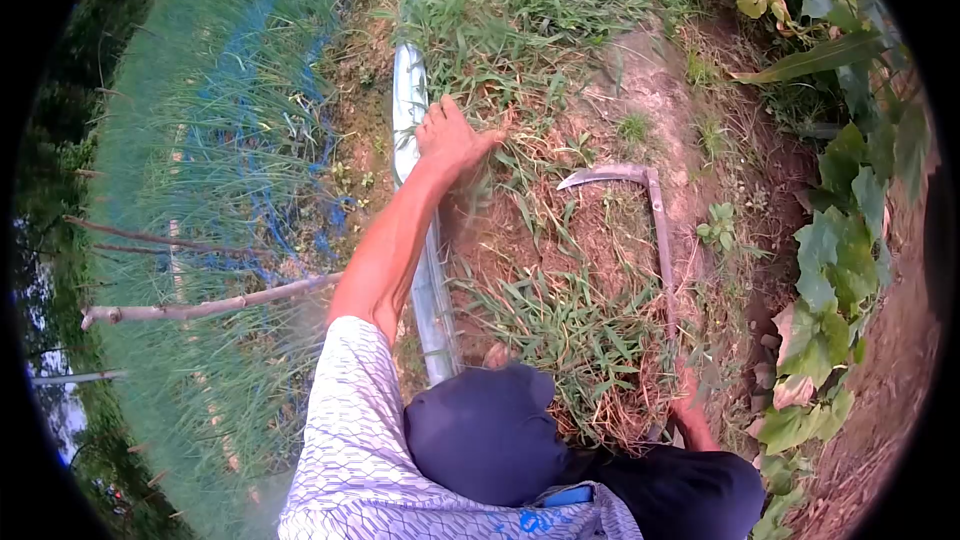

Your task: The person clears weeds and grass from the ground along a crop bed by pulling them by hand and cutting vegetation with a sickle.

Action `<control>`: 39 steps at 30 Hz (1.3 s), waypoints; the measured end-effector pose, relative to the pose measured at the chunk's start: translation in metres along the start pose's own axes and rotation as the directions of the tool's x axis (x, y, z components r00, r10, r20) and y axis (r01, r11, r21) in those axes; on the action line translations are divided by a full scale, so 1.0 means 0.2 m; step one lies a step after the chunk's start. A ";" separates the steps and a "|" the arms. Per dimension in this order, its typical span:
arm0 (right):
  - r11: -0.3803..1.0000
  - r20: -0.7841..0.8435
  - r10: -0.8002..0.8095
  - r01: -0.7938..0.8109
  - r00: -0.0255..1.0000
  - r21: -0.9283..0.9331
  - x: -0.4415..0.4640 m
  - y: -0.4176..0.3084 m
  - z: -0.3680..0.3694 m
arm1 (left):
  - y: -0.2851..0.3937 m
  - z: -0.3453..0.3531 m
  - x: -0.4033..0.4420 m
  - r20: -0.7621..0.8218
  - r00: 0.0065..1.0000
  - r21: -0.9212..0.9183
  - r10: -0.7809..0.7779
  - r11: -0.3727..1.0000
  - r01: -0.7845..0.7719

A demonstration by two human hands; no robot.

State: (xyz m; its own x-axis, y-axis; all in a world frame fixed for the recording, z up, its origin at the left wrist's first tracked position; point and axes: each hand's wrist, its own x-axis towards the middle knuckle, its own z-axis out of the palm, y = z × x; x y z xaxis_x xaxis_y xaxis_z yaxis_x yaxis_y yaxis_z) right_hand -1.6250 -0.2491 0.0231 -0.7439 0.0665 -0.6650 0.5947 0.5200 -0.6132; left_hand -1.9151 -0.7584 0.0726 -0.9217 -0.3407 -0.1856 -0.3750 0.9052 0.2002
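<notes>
My left hand [455, 143] reaches forward at the edge of the weedy grass [545, 90], beside a pale plastic tube [408, 90]. Its thumb sticks out to the right, apart from the fingers, and no held thing shows in it. Low on the right, my right hand [690, 405] is closed around the handle of a sickle [661, 230]; part of this hand is hard to see. The sickle's curved blade points left over the soil, its tip near some grass. A clump of grass [570, 340] lies between my hands, in front of my dark-clothed knees [485, 435].
Thin upright green plants [230, 110] with blue netting [262, 180] fill the left side. A wooden stick [210, 310] juts toward my left arm. Broad-leaved vines [825, 270] line the right, beside bare soil [890, 340].
</notes>
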 end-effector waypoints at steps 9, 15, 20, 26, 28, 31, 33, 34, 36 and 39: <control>0.998 -0.014 0.070 -0.070 0.997 -0.009 -0.03 0.01 0.01 | -0.05 0.24 0.33 0.059 0.994 -0.091 -0.089 0.991 0.094; 0.996 -0.021 0.091 -0.091 0.996 0.001 -0.02 0.01 0.02 | -0.30 0.29 0.54 0.030 0.964 0.186 0.263 0.947 -0.264; 0.994 -0.027 0.112 -0.112 0.993 -0.010 0.01 -0.03 0.02 | -0.33 0.25 0.56 0.379 0.817 0.425 0.435 0.703 -0.571; 0.987 -0.033 0.156 -0.157 0.987 -0.028 0.02 -0.06 0.00 | -0.17 0.14 0.37 0.321 0.941 -0.192 0.108 0.980 -0.046; 0.989 -0.042 0.144 -0.145 0.989 -0.028 0.04 -0.08 0.00 | -0.16 0.23 0.41 0.218 0.971 -0.093 0.100 0.992 -0.081; 0.994 -0.056 0.105 -0.106 0.993 -0.009 0.09 -0.15 0.01 | -0.25 0.40 0.55 0.149 0.989 -0.281 -0.017 0.958 0.059; 0.997 -0.069 0.076 -0.076 0.995 0.007 0.11 -0.20 0.01 | -0.15 0.26 0.46 0.039 0.992 -0.164 0.117 0.980 -0.109; 0.998 -0.071 0.066 -0.065 0.995 0.008 0.13 -0.23 0.02 | -0.15 0.25 0.42 -0.005 0.987 -0.137 0.159 0.978 -0.158; 0.999 -0.074 0.043 -0.042 0.996 0.013 0.16 -0.28 0.02 | -0.11 0.23 0.42 -0.076 0.988 -0.179 0.136 0.973 -0.148; 0.998 -0.069 0.054 -0.055 0.996 -0.012 0.16 -0.32 0.01 | 0.00 0.25 0.35 0.002 0.999 -0.382 -0.039 0.923 0.037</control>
State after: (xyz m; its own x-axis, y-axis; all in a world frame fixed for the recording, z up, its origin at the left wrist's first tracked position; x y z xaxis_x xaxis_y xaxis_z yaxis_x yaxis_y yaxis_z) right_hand -1.6853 -0.2820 0.0397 -0.7302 0.1531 -0.6659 0.6307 0.5258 -0.5707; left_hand -1.9743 -0.7689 0.0114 -0.9060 -0.3755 -0.1953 -0.4186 0.7260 0.5456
